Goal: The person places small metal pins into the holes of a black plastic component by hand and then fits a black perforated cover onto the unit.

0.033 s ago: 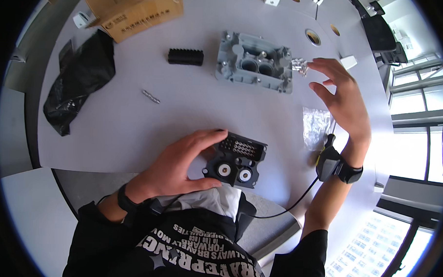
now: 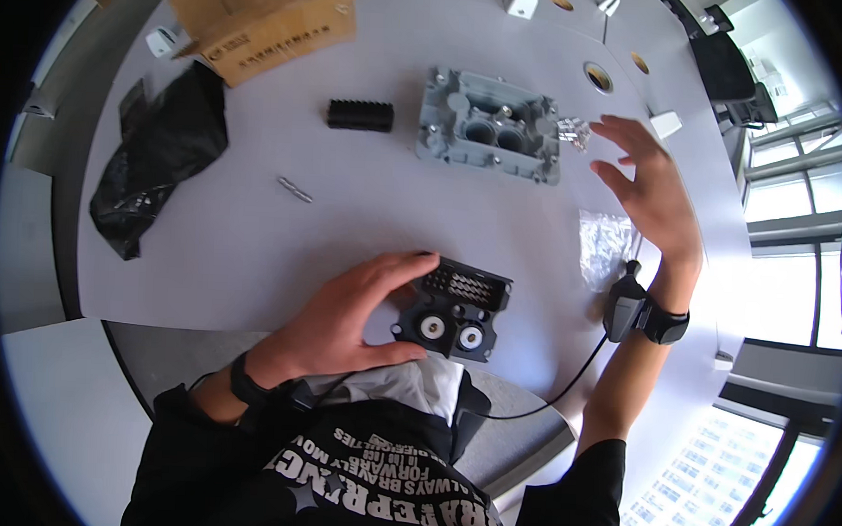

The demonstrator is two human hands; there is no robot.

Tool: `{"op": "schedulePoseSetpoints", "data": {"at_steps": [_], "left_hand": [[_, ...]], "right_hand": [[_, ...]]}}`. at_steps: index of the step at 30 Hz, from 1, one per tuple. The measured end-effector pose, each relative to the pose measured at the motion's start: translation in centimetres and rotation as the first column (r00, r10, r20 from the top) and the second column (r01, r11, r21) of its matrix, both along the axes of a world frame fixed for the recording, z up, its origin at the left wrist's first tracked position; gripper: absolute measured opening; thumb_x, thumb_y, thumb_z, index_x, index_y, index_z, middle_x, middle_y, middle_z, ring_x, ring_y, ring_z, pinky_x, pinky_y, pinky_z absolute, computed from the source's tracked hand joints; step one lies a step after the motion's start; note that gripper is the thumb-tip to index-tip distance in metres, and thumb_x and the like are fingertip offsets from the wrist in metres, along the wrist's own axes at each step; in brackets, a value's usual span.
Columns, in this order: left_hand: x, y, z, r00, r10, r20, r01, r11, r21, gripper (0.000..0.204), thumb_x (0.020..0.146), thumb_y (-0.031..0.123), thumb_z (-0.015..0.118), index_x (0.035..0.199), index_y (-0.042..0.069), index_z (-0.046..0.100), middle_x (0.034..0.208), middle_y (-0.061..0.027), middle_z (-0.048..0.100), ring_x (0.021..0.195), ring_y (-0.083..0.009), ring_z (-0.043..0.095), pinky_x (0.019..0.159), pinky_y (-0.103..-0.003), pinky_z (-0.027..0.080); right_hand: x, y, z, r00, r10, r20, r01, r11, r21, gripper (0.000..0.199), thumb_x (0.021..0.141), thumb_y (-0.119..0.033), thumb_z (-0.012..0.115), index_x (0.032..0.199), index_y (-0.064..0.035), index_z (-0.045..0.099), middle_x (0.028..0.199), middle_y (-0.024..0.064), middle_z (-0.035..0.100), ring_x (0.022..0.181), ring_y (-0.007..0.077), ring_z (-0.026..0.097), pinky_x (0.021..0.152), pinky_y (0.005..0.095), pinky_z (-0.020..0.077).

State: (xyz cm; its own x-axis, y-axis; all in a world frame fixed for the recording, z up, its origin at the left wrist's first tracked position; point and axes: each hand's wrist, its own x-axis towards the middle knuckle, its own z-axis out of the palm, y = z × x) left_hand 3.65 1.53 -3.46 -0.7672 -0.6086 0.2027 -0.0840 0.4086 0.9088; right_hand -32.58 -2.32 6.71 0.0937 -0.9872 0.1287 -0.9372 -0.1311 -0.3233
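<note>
My left hand (image 2: 340, 320) grips the left side of a black plastic housing (image 2: 455, 309), forefinger at its top edge and thumb by its bottom edge. The housing has rows of small metal pins and two round white-rimmed pieces, and lies at the table's near edge. Over on the right, my right hand (image 2: 651, 188) is raised with fingers apart and nothing in them. Its fingertips are close to a cluster of small shiny pieces (image 2: 574, 132), too small to name. These lie against the right end of a grey cast housing (image 2: 491, 124) with two round bores.
A black ribbed block (image 2: 360, 115) and a small metal pin (image 2: 295, 189) lie left of centre. Farther left are a black plastic bag (image 2: 160, 156) and an open cardboard box (image 2: 281, 35). A clear plastic bag (image 2: 604, 246) lies beside my right wrist, near a cable (image 2: 579, 375).
The whole table scene sits slightly lower and farther right in the picture. Both hands keep nearly the same pose.
</note>
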Motion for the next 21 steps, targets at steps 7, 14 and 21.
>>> {"op": "schedulePoseSetpoints", "data": {"at_steps": [7, 14, 21], "left_hand": [[0.0, 0.4, 0.2, 1.000, 0.018, 0.024, -0.016, 0.998, -0.069, 0.083, 0.090, 0.040, 0.078, 0.154, 0.005, 0.038, 0.149, -0.0187, 0.050, 0.135, -0.0365, 0.051, 0.112, -0.044, 0.044], [0.0, 0.2, 0.0, 1.000, 0.006, 0.009, -0.005, 0.999, -0.041, 0.083, 0.089, 0.033, 0.080, 0.155, 0.006, 0.036, 0.149, -0.0193, 0.048, 0.128, -0.0330, 0.057, 0.107, -0.041, 0.048], [0.5, 0.3, 0.6, 0.999, 0.016, 0.035, -0.014, 0.997, -0.071, 0.085, 0.090, 0.031, 0.079, 0.156, 0.006, 0.033, 0.150, -0.0196, 0.046, 0.121, -0.0309, 0.060, 0.105, -0.041, 0.050]], "right_hand": [[-2.4, -0.7, -4.4, 0.995, -0.025, -0.092, 0.051, 0.957, 0.285, 0.065, 0.091, -0.010, 0.069, 0.151, -0.0059, 0.046, 0.162, 0.0189, 0.036, 0.148, 0.0364, 0.037, 0.121, 0.0405, 0.0332], [-3.1, -1.3, -4.8, 0.999, 0.032, -0.003, -0.031, 0.993, 0.113, 0.051, 0.084, 0.003, 0.070, 0.133, -0.0003, 0.060, 0.141, 0.0186, 0.057, 0.129, 0.0383, 0.055, 0.110, 0.0416, 0.0453], [-2.2, -1.8, -5.3, 0.999, 0.038, 0.035, -0.040, 0.999, 0.030, 0.042, 0.077, 0.011, 0.070, 0.117, -0.0013, 0.065, 0.121, 0.0172, 0.062, 0.118, 0.0394, 0.060, 0.103, 0.0431, 0.0497]]}}
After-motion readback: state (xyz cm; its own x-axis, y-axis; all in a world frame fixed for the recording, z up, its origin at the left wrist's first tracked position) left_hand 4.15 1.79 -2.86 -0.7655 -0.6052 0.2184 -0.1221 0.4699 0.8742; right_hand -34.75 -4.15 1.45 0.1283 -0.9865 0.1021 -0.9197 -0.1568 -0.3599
